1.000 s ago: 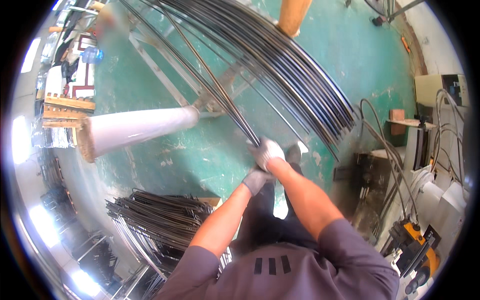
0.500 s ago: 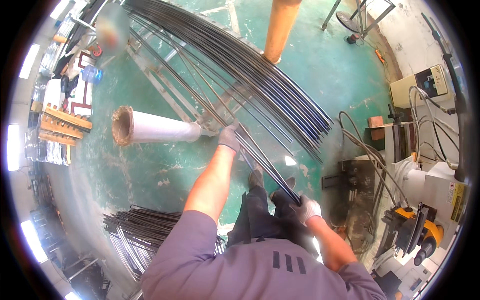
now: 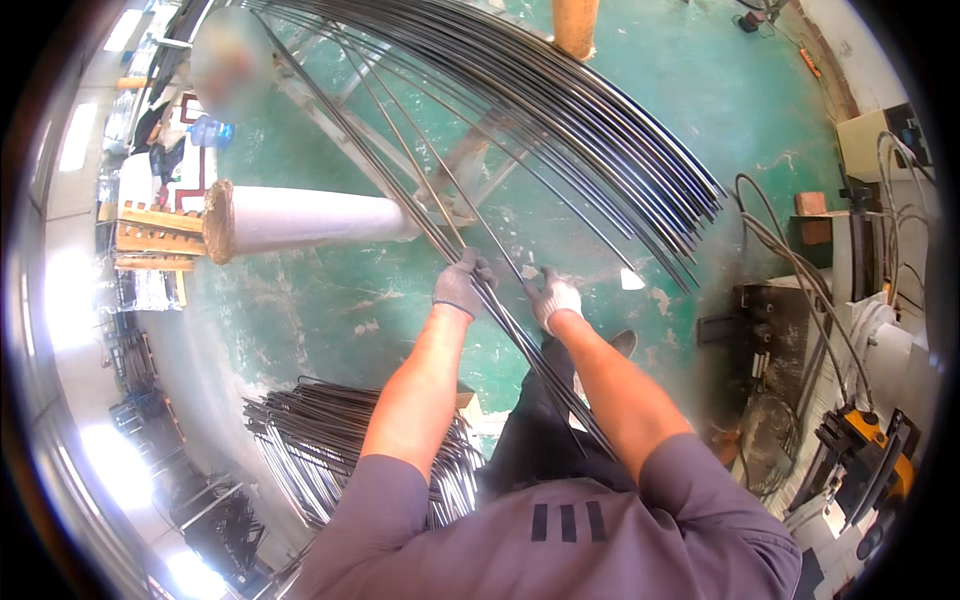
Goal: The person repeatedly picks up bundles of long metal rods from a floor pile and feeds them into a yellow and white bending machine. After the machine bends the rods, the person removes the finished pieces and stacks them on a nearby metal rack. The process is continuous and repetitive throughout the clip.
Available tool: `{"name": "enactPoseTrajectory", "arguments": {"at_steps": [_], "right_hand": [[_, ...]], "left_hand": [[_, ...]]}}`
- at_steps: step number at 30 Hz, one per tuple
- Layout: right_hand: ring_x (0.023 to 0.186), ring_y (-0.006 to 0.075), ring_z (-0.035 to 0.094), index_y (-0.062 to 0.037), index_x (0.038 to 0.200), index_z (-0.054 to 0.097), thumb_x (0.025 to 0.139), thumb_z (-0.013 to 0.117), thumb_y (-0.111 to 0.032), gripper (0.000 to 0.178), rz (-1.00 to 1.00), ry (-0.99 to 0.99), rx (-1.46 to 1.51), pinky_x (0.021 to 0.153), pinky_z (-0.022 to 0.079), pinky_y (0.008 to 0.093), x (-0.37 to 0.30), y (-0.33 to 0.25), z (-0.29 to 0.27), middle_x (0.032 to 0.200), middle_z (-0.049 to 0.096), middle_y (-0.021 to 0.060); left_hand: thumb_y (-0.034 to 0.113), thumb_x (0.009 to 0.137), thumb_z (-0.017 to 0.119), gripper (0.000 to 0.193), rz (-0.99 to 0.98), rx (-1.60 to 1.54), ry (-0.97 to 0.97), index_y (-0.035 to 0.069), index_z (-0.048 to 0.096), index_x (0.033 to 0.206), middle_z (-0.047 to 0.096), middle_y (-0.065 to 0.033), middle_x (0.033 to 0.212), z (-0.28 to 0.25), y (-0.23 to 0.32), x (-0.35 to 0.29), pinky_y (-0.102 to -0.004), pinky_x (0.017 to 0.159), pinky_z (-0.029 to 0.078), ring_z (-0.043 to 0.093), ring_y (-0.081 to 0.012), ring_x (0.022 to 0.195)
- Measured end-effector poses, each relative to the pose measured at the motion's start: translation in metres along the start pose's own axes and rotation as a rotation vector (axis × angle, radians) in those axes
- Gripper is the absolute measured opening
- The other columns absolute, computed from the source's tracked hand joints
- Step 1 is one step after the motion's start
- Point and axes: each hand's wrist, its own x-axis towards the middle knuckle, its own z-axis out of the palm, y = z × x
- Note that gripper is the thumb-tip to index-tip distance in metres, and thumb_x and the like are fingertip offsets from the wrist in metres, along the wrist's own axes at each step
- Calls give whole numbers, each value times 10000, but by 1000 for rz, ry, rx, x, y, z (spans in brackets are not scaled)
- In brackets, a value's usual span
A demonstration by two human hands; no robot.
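Observation:
My left hand [image 3: 463, 284], in a grey glove, is closed around a small bunch of long thin metal rods [image 3: 528, 350]. The bunch slants from the far left down past my right forearm toward my body. Just right of it, my right hand [image 3: 553, 298], also gloved, has its thumb and fingers apart. Its fingertips are close to one rod that diverges from the bunch; whether they touch it I cannot tell. Beyond both hands lies a large layer of dark rods [image 3: 590, 120], their ends fanned out at the right.
A white-wrapped roll [image 3: 310, 214] lies left of the rods, near a metal frame. Bent dark bars [image 3: 320, 425] are piled at the lower left. An orange-brown post [image 3: 575, 28] stands beyond the rods. Machinery with looping hoses [image 3: 790, 250] and a yellow-black tool [image 3: 868, 440] occupies the right.
My right hand has let go of the rods' near ends and moved up and left, close to my left hand. My left hand still grips the bunch, whose near ends now extend toward my body.

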Motion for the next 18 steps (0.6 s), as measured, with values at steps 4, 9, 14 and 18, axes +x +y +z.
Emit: {"name": "enactPoseTrajectory", "arguments": {"at_steps": [4, 9, 14, 18], "right_hand": [[1024, 374, 598, -43, 1084, 627, 912, 484, -375, 400, 109, -253, 282, 896, 454, 437, 22, -16, 15, 1105, 628, 219], [993, 395, 601, -77, 1050, 645, 938, 436, -339, 353, -25, -157, 218, 862, 464, 456, -9, -55, -25, 1014, 643, 226], [953, 445, 581, -84, 1043, 631, 950, 431, -357, 351, -20, -77, 34, 822, 457, 507, -9, -59, -46, 1000, 634, 247], [916, 430, 604, -97, 994, 648, 941, 447, -363, 337, -26, -58, -87, 797, 474, 499, -7, -57, -54, 939, 654, 222]], "left_hand": [[171, 931, 592, 146, 40, 89, 73, 29, 561, 950, 567, -79, 776, 0, -3, 0, -393, 594, 494, 559, -212, 636], [171, 945, 565, 174, 127, 442, 9, -1, 561, 975, 611, -113, 839, -22, -14, 33, -393, 641, 536, 611, -249, 712], [256, 970, 498, 243, -83, -39, -259, 17, 544, 966, 610, -137, 861, 30, -21, 14, -458, 757, 516, 619, -301, 821], [203, 945, 547, 166, -101, -32, -212, 41, 515, 947, 566, -100, 770, 53, -17, 32, -466, 681, 528, 601, -281, 707]]}}
